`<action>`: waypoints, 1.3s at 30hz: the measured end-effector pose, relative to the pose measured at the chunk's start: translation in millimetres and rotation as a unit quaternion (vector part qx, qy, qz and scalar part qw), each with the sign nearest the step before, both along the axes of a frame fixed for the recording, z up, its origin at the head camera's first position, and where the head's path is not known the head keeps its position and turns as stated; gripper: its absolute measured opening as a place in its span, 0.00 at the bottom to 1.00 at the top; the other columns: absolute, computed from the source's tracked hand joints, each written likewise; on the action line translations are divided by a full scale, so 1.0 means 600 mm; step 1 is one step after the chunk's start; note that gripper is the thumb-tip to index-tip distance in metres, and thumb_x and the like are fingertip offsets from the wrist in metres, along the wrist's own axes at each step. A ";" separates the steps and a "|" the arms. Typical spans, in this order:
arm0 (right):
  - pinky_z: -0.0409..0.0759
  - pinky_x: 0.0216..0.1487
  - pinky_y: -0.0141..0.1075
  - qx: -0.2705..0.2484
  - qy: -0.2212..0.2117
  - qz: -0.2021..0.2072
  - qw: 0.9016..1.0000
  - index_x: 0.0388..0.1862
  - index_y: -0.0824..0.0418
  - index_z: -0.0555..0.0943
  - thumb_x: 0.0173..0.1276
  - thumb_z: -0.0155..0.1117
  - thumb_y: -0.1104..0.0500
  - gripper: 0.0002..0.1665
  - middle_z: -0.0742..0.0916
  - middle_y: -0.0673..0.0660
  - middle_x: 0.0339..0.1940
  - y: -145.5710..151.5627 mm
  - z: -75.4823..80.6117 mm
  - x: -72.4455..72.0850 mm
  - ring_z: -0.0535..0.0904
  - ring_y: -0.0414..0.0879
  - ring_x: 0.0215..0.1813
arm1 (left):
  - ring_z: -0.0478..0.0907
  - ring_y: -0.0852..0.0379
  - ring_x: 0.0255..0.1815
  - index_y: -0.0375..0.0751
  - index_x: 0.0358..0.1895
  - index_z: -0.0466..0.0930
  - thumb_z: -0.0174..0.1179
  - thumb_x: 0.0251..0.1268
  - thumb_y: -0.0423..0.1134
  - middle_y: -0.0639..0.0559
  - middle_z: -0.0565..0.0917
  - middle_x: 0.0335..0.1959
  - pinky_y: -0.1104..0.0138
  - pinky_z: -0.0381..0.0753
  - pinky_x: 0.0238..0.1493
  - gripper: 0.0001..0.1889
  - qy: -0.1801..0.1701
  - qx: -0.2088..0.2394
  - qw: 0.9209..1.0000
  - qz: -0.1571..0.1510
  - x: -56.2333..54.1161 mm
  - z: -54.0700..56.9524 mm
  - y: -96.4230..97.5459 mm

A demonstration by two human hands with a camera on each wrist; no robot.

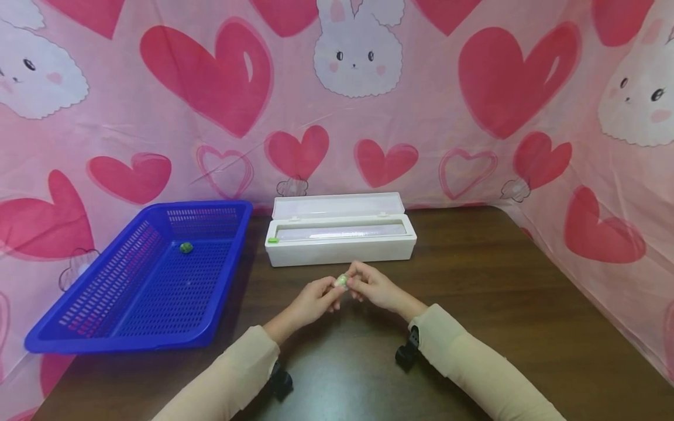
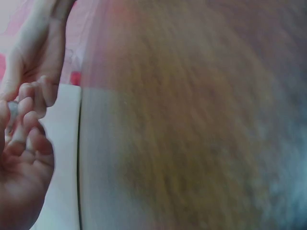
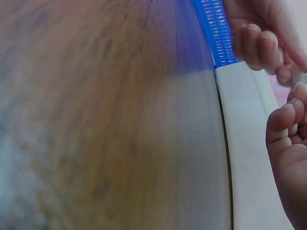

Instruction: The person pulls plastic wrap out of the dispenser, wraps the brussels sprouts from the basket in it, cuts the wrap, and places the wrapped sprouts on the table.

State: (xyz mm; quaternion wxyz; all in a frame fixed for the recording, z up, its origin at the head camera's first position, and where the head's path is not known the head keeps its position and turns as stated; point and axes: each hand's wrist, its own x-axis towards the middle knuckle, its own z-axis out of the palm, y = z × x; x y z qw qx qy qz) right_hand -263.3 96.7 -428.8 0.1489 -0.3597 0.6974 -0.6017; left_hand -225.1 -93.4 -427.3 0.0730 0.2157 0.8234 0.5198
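Both hands meet above the table in front of the white box. Between them is a small, round, light green thing [image 1: 341, 280] with a whitish, shiny covering like clear film; its kind is too small to tell. My left hand [image 1: 312, 302] pinches its left side with thumb and fingers. From the other side, my right hand [image 1: 376, 287] pinches it too. In the left wrist view, curled fingers of the left hand [image 2: 24, 177] face the right hand [image 2: 41, 52], and only a pale bit of the covering [image 2: 12, 110] shows. The right wrist view mostly hides the thing behind fingers.
A white cling film dispenser [image 1: 341, 251] stands behind the hands, its lid [image 1: 337, 206] raised and a green slider [image 1: 272, 240] at its left. The blue perforated basket [image 1: 223, 292] at left holds a small round green thing [image 1: 186, 248]. A patterned cloth [image 1: 442, 117] hangs behind the brown table [image 1: 474, 269].
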 end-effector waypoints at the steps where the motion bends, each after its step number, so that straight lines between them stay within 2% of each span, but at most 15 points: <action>1: 0.70 0.23 0.35 0.000 0.001 -0.002 1.000 0.38 0.68 0.67 0.71 0.49 0.63 0.07 0.76 0.56 0.21 0.000 -0.001 0.000 0.70 0.43 0.24 | 0.71 0.60 0.21 0.31 0.37 0.72 0.47 0.71 0.46 0.54 0.75 0.21 0.69 0.70 0.23 0.18 -0.023 0.007 1.000 -0.011 0.000 0.000 0.000; 3: 0.70 0.23 0.35 0.001 0.001 -0.005 1.000 0.39 0.68 0.68 0.71 0.49 0.63 0.07 0.76 0.59 0.22 0.001 -0.001 -0.001 0.71 0.45 0.24 | 0.71 0.59 0.23 0.27 0.41 0.70 0.38 0.74 0.48 0.53 0.75 0.24 0.68 0.70 0.26 0.23 -0.069 0.033 0.996 -0.043 0.000 0.000 0.000; 6: 0.70 0.23 0.34 0.004 0.007 -0.005 1.000 0.39 0.68 0.68 0.71 0.49 0.64 0.06 0.77 0.64 0.24 0.001 -0.002 -0.001 0.71 0.50 0.25 | 0.68 0.59 0.24 0.24 0.45 0.67 0.27 0.76 0.50 0.51 0.72 0.26 0.68 0.67 0.27 0.28 -0.143 0.087 0.982 -0.083 -0.001 0.001 0.001; 8: 0.69 0.23 0.33 0.005 0.014 0.001 1.000 0.39 0.68 0.68 0.71 0.49 0.64 0.06 0.76 0.68 0.24 0.001 -0.003 -0.002 0.70 0.52 0.25 | 0.66 0.59 0.24 0.24 0.45 0.65 0.23 0.76 0.50 0.51 0.69 0.25 0.68 0.65 0.27 0.30 -0.185 0.118 0.971 -0.094 0.000 0.003 0.001; 10: 0.68 0.23 0.33 0.007 0.019 0.006 1.000 0.39 0.68 0.68 0.71 0.48 0.65 0.05 0.75 0.72 0.25 0.000 -0.002 -0.001 0.70 0.51 0.25 | 0.64 0.59 0.23 0.25 0.43 0.64 0.24 0.76 0.51 0.52 0.66 0.23 0.68 0.63 0.26 0.28 -0.207 0.131 0.966 -0.088 0.000 0.001 0.001; 12: 0.68 0.23 0.32 0.008 0.020 0.007 1.000 0.40 0.69 0.68 0.71 0.48 0.67 0.04 0.74 0.75 0.25 -0.001 -0.002 -0.001 0.69 0.49 0.24 | 0.62 0.59 0.21 0.27 0.42 0.64 0.27 0.75 0.51 0.53 0.63 0.21 0.68 0.61 0.25 0.27 -0.209 0.131 0.966 -0.073 -0.001 -0.001 0.002; 17: 0.66 0.23 0.32 0.006 0.014 -0.008 1.000 0.40 0.71 0.68 0.70 0.47 0.70 0.03 0.72 0.77 0.25 -0.005 0.002 0.001 0.68 0.45 0.23 | 0.59 0.60 0.18 0.27 0.40 0.63 0.30 0.75 0.53 0.54 0.60 0.16 0.69 0.58 0.23 0.27 -0.184 0.124 0.974 -0.052 -0.003 -0.002 0.004; 19: 0.67 0.24 0.33 0.003 0.002 -0.018 1.000 0.42 0.72 0.68 0.70 0.47 0.71 0.04 0.73 0.76 0.26 -0.006 0.011 0.006 0.68 0.48 0.24 | 0.58 0.60 0.18 0.27 0.41 0.64 0.31 0.75 0.52 0.54 0.60 0.16 0.69 0.57 0.22 0.26 -0.186 0.130 0.973 -0.049 -0.003 0.001 0.004; 23: 0.72 0.29 0.36 0.006 -0.027 -0.039 0.999 0.48 0.74 0.70 0.70 0.48 0.71 0.10 0.75 0.73 0.30 -0.006 0.034 0.021 0.70 0.57 0.31 | 0.59 0.59 0.21 0.28 0.45 0.65 0.33 0.75 0.50 0.53 0.62 0.20 0.68 0.59 0.25 0.24 -0.211 0.142 0.966 -0.043 -0.002 0.009 0.001; 25: 0.73 0.32 0.36 0.012 -0.030 -0.043 0.999 0.52 0.75 0.70 0.70 0.48 0.70 0.14 0.76 0.72 0.33 -0.004 0.042 0.026 0.71 0.59 0.33 | 0.61 0.58 0.23 0.29 0.48 0.65 0.36 0.75 0.49 0.52 0.64 0.24 0.68 0.62 0.28 0.22 -0.213 0.141 0.966 -0.028 -0.003 0.010 -0.002; 29: 0.75 0.34 0.37 0.023 -0.016 -0.037 0.999 0.59 0.71 0.70 0.71 0.49 0.65 0.19 0.78 0.67 0.38 0.002 0.018 0.009 0.71 0.55 0.34 | 0.65 0.58 0.27 0.30 0.55 0.65 0.43 0.72 0.47 0.50 0.71 0.31 0.68 0.67 0.31 0.21 -0.195 0.136 0.971 0.011 -0.004 0.006 -0.004; 31: 0.76 0.36 0.37 0.025 -0.021 -0.038 0.999 0.63 0.69 0.67 0.72 0.49 0.62 0.23 0.79 0.62 0.38 0.005 0.006 0.000 0.72 0.53 0.35 | 0.67 0.58 0.28 0.31 0.58 0.64 0.46 0.71 0.45 0.49 0.74 0.35 0.67 0.69 0.32 0.22 -0.186 0.139 0.972 0.027 -0.005 0.004 -0.005; 33: 0.76 0.36 0.38 0.029 -0.037 -0.042 0.998 0.65 0.67 0.65 0.73 0.49 0.59 0.24 0.79 0.57 0.37 0.006 -0.001 -0.005 0.73 0.51 0.35 | 0.69 0.59 0.28 0.32 0.58 0.65 0.48 0.71 0.44 0.48 0.77 0.36 0.68 0.70 0.32 0.21 -0.179 0.152 0.972 0.031 -0.006 0.002 -0.004; 37: 0.75 0.33 0.37 0.039 -0.086 -0.044 0.995 0.65 0.66 0.62 0.74 0.46 0.54 0.26 0.78 0.57 0.33 0.004 -0.001 -0.004 0.74 0.48 0.34 | 0.71 0.59 0.26 0.33 0.57 0.66 0.49 0.70 0.42 0.45 0.78 0.32 0.68 0.71 0.31 0.19 -0.160 0.162 0.973 0.035 -0.008 -0.004 -0.002; 39: 0.74 0.32 0.36 0.039 -0.101 -0.039 0.993 0.64 0.67 0.62 0.75 0.44 0.54 0.25 0.77 0.57 0.32 0.001 0.000 -0.003 0.73 0.48 0.33 | 0.71 0.59 0.27 0.32 0.56 0.67 0.49 0.70 0.43 0.45 0.77 0.32 0.68 0.72 0.32 0.19 -0.152 0.151 0.976 0.033 -0.008 -0.006 -0.001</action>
